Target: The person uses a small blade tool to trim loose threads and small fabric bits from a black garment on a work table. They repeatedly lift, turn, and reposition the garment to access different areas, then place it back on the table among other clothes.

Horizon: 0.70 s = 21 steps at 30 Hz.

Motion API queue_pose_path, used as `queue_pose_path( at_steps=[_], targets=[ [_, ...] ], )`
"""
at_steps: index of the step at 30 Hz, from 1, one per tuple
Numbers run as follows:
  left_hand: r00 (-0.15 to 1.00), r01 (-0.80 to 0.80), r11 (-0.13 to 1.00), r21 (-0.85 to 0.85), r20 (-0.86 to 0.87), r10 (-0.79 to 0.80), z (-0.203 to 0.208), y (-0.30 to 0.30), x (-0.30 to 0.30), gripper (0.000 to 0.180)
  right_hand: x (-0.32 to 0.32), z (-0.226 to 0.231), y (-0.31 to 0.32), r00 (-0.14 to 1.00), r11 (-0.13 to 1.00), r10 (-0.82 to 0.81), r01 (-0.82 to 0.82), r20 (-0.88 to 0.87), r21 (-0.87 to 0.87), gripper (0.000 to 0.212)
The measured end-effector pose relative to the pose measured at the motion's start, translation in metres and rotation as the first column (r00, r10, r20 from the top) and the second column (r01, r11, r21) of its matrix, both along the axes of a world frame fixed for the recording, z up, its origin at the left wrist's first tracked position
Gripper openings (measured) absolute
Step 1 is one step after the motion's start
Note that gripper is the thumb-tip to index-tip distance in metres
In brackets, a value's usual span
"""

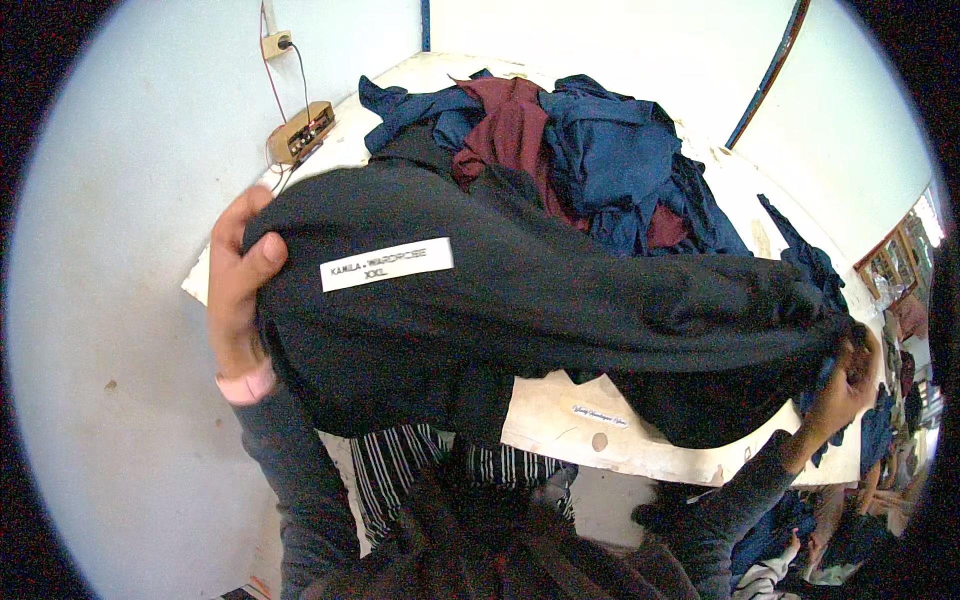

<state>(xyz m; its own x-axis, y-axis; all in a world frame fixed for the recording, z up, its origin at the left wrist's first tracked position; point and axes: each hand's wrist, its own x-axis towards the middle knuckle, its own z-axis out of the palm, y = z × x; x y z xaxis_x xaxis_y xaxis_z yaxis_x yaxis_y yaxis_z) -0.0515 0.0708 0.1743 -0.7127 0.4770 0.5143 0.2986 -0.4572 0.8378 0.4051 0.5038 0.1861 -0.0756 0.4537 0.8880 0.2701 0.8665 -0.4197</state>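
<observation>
A black garment [520,290] is stretched sideways between my two hands, above the near part of a pale table. On its left part shows a white label [388,265] with dark print. My left hand [240,275] grips the garment's left end, its thumb over the front and its fingers partly behind the cloth. At the far right, the fingers of my right hand [848,385] are closed round the bunched other end. The lower edge hangs in folds over the table's front. What kind of garment it is, I cannot tell.
Behind lies a heap of navy clothes [610,150] with a maroon garment [505,125] among them. A brown power strip [303,132] sits on the pale table [660,455] by the left wall, wired to a wall socket [277,44]. More clothes and a person's hand appear at lower right.
</observation>
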Motion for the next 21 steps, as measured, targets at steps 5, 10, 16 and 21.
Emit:
queue_pose_path(
  at_steps=[5,10,16,21],
  targets=[
    [0.737,-0.516,0.752,-0.409,-0.66,0.146,0.004,0.083,-0.06,0.033,-0.048,-0.033,0.022,0.873,0.959,-0.15,0.242,0.465,-0.146,0.046],
    [0.603,-0.569,0.778,-0.266,-0.778,0.176,-0.046,0.107,-0.034,0.059,-0.064,-0.067,-0.01,0.6,0.834,-0.292,0.541,0.744,-0.109,0.072],
    [0.908,-0.321,0.71,-0.627,-0.418,0.041,-0.067,0.037,0.035,0.059,-0.066,-0.08,-0.055,0.711,0.896,-0.031,0.331,0.703,-0.296,0.016],
    [0.978,0.059,0.75,-0.659,-0.113,-0.176,-0.094,-0.01,0.081,0.037,-0.135,-0.088,-0.123,0.662,0.782,0.572,-0.264,0.484,-0.564,0.027]
  ],
)
